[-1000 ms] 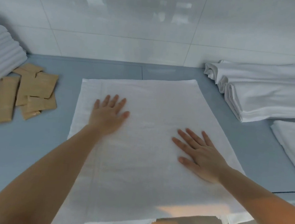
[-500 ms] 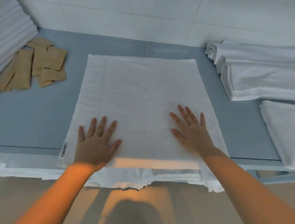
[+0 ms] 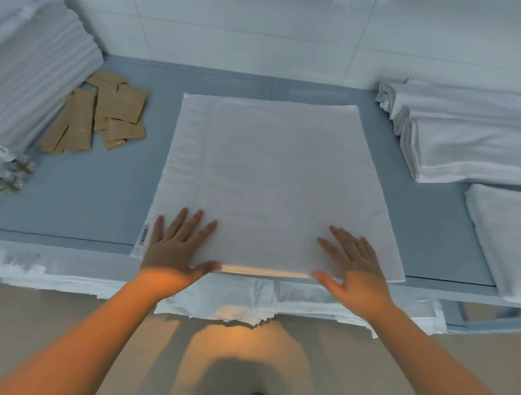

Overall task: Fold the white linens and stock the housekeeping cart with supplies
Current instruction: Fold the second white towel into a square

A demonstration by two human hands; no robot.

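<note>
Two hands lie flat with fingers spread, gripping nothing, on the near edge of the white towel: the left hand by its near-left corner beside the small label, the right hand toward the near-right, each about equally close. The towel lies smooth and already doubled at the middle of the grey counter, long axis running near to far, away from the hands, so a coming fold likely carries the near edge toward the far one. Loose layers hang over the counter's near lip.
</note>
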